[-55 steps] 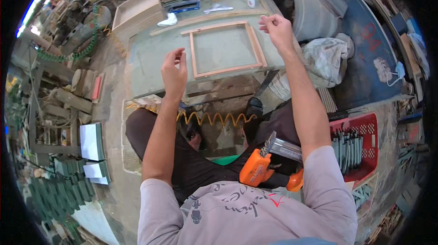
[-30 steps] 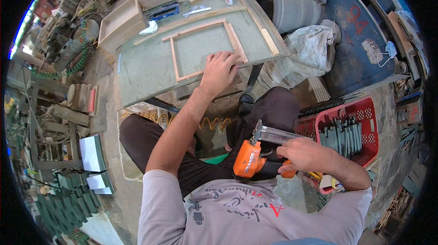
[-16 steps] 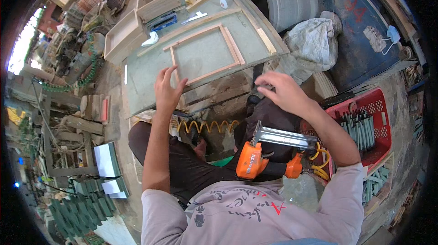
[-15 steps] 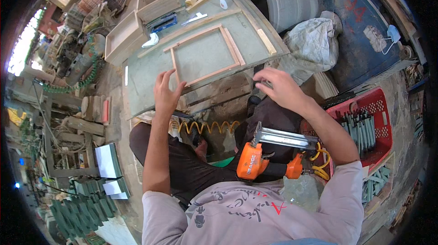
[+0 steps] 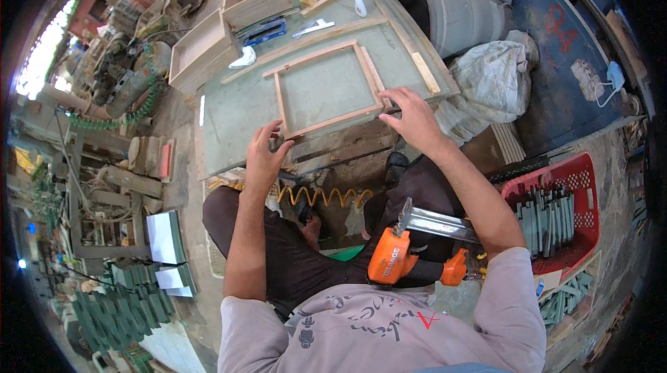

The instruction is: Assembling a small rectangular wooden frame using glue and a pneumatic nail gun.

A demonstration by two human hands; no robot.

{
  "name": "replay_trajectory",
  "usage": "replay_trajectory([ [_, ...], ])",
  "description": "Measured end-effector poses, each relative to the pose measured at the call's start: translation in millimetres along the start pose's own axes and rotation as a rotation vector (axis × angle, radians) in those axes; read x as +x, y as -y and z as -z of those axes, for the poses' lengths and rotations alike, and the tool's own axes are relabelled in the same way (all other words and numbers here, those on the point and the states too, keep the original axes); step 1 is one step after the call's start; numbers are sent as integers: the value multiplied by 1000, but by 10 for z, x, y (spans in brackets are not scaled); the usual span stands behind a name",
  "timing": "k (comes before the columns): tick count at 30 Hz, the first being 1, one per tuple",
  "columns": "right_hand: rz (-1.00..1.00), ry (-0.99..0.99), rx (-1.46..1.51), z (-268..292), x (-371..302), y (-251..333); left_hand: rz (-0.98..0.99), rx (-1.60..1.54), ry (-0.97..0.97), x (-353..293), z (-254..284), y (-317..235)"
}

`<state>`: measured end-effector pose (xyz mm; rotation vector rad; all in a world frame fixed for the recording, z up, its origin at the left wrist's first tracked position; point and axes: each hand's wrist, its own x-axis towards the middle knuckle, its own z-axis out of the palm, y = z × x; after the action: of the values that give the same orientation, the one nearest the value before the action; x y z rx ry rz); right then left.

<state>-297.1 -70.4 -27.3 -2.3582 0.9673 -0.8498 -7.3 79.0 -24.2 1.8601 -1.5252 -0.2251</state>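
- The wooden frame [image 5: 333,121] lay flat on the desk [image 5: 236,116], near the edge closest to the person, its lower corners partly lost behind fingers.
- The left hand [image 5: 264,156] was at the frame's near left corner, thumb and fingers spread; I couldn't tell whether the fingertips touched the wood.
- The right hand [image 5: 415,120] was at the near right corner, also spread, thumb below the curled fingers; contact was unclear there too.
- A thin strip [image 5: 374,71] ran along the frame's right side; whether it was joined on, I couldn't make out.
- The orange nail gun [image 5: 392,256] rested on the person's lap, the far end of its metal magazine [image 5: 441,224] hidden by the right forearm.
- A yellow coiled hose [image 5: 326,198] showed below the desk, its left end slipping out of sight behind the left forearm.
- The large grey drum [image 5: 472,12] was cut off by the top of my view, and the machinery [image 5: 128,78] over on the left was a jumble beside bright glare.
- Pale lettering marked the nail gun's body; dark and red script crossed the grey shirt [image 5: 417,345], upside down and creased; big red painted figures stood on the blue panel [image 5: 528,81].
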Motion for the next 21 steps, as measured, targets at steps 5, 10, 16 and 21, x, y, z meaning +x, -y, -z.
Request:
replay_trajectory([
  [5, 4, 26, -22, 12, 13, 21, 26, 6, -19, 151, 40, -142],
  [10, 37, -13, -57, -30, -7, 6, -210, 78, -33, 833, -148, -181],
  [16, 39, -40, -52, -57, -61, 43, -355, 202, 107, 1713, -646, -287],
  [21, 152, -57, -182, -45, -22, 132, -336, 276, 200, 2031, -888, -286],
])
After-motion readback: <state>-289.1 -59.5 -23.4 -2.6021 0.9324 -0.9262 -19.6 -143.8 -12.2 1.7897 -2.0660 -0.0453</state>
